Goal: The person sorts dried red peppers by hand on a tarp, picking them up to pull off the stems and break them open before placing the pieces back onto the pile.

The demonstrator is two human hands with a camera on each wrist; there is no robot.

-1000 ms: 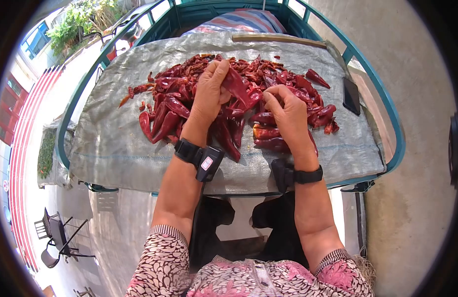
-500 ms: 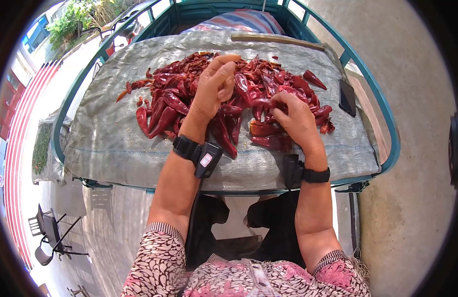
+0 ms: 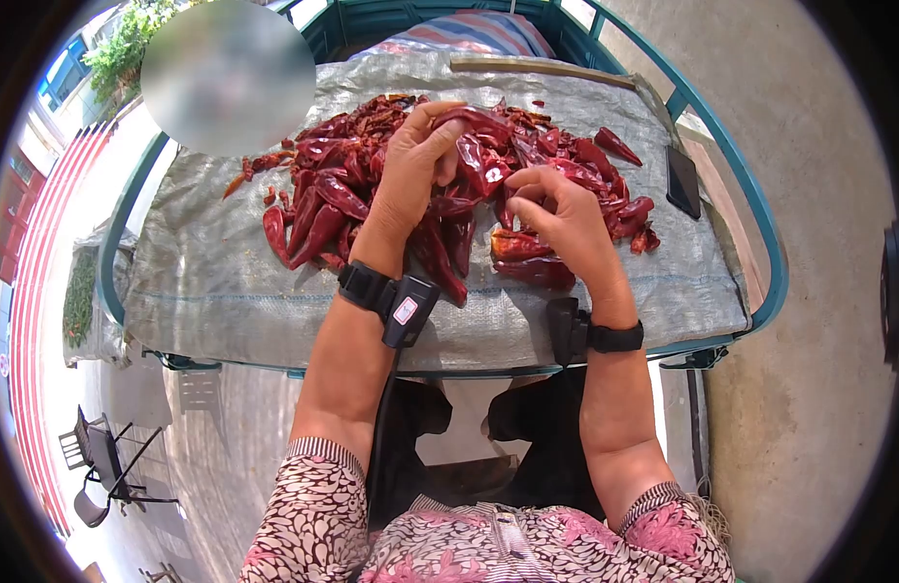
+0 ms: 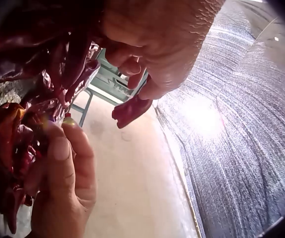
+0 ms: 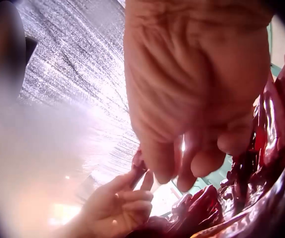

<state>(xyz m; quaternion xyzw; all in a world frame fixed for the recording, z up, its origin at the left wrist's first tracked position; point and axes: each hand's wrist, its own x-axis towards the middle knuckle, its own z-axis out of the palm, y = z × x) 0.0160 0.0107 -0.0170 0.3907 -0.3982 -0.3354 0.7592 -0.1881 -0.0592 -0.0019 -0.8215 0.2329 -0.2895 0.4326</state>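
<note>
In the head view a heap of dried red peppers (image 3: 323,199) lies on a grey woven sheet (image 3: 226,282). My left hand (image 3: 410,170) is over the heap's middle and pinches a dark red pepper (image 4: 132,110) between thumb and fingers. Its free end looks ragged in the left wrist view. Just right of it is my right hand (image 3: 571,223), thumb and fingertips bent close together above the near peppers. A tiny reddish bit shows at these fingertips in the left wrist view; I cannot tell whether they pinch it.
A black phone (image 3: 682,182) lies at the sheet's right side. A wooden strip (image 3: 542,70) runs along the back, before a striped cloth (image 3: 459,37). The cart's teal rail (image 3: 768,253) curves round the sheet. A blurred patch hides the upper left.
A second ago my left hand held up a large pepper. Half a second ago my right hand gripped a pepper's end; now my left hand pinches a pepper and my right hand has moved slightly left.
</note>
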